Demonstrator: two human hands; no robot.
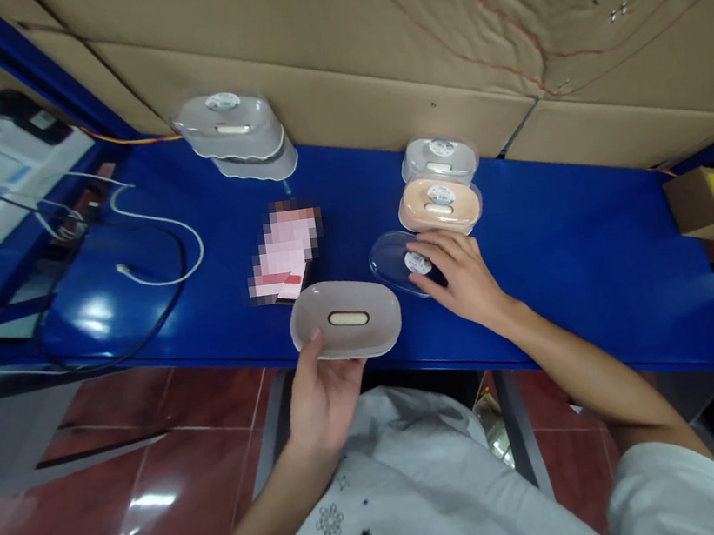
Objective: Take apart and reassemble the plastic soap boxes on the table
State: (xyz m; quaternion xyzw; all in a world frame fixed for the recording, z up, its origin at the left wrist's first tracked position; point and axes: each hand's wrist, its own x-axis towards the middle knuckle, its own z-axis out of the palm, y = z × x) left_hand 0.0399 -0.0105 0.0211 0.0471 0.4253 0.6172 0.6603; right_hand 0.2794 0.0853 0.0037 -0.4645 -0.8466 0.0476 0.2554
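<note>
My left hand (325,394) holds a grey oval dish (376,309) over the table's front edge. Its thumb lies inside the rim and the fingers are underneath. A pale oblong piece (349,318) sits in the middle of the dish. Just to the right, a clear plastic lid (389,263) with a round white label is at the blue tabletop. My right hand (463,275) grips the lid's right side, with thumb and fingers around the label. Part of the lid is hidden under that hand.
Behind the lid stand a peach lidded dish (418,207) and a grey lidded dish (415,163). More grey lidded dishes (249,146) are stacked at back left. A phone (285,250) leans left of centre. Cables (167,279) lie at left; a cardboard box (695,210) is at right.
</note>
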